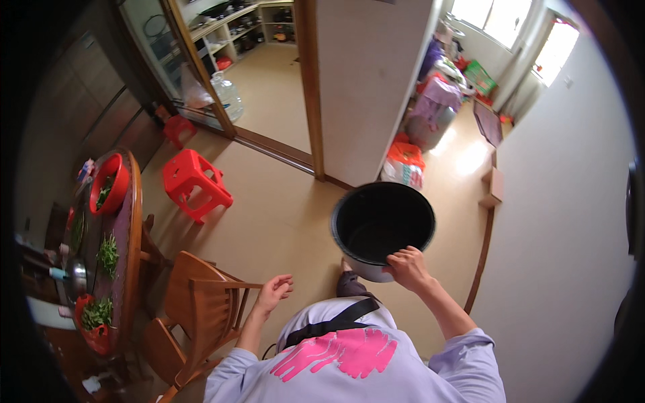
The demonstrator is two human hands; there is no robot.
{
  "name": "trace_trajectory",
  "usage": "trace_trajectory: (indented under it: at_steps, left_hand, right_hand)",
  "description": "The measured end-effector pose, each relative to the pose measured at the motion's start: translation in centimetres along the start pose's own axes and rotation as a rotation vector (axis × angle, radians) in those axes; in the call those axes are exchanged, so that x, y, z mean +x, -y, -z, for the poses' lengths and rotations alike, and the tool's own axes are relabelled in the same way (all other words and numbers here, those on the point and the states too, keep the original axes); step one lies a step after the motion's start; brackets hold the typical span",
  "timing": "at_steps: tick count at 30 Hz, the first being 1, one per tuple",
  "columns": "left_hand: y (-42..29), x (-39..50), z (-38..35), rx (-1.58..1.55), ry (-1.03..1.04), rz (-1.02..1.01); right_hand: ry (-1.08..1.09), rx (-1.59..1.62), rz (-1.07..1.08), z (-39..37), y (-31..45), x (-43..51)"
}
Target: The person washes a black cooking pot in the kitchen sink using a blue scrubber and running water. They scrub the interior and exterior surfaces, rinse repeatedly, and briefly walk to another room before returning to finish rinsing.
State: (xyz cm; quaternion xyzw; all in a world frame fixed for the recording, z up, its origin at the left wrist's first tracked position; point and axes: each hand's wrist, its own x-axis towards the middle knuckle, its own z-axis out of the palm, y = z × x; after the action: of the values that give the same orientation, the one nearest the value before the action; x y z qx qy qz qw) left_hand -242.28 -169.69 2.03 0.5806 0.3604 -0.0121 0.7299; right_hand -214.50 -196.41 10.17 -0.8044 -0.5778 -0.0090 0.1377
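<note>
My right hand (pixel 409 268) grips the near rim of a deep round metal pot (pixel 383 224), likely a rice cooker's inner pot, with a dark inside and a pale outer wall. The pot hangs in front of my body above the floor, and its inside looks dark with nothing plain to see in it. My left hand (pixel 274 292) is held out at my left with loosely curled fingers, holding nothing. It is near the backrest of a wooden chair (pixel 206 302).
A red plastic stool (pixel 189 176) stands ahead on the left. The wooden table (pixel 135 242) carries leafy greens (pixel 107 256) and a red basin (pixel 118 186). A sliding door frame (pixel 308 90) and a wall corner lie ahead; bags (pixel 403 166) line the passage on the right.
</note>
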Motion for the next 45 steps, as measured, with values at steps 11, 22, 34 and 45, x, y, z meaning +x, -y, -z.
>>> trace_trajectory:
  at_steps: [11,22,34,45]
  left_hand:
    - [-16.7,14.4,3.9,-0.699,-0.146,0.118]
    - [-26.7,30.2,17.3,-0.864,-0.543,0.012]
    - [-46.9,52.3,32.5,-0.355,-0.595,-0.211]
    - [-62.5,77.7,40.5,-0.322,-0.423,-0.276]
  right_hand:
    - [0.06,0.253,0.649,-5.3,2.4,32.7]
    - [0.095,0.225,0.839,-9.9,1.9,58.5]
    - [-0.282,0.613,0.157,-9.3,-8.1,85.1]
    - [-0.739,1.152,-0.69,-12.0,-30.7,103.4]
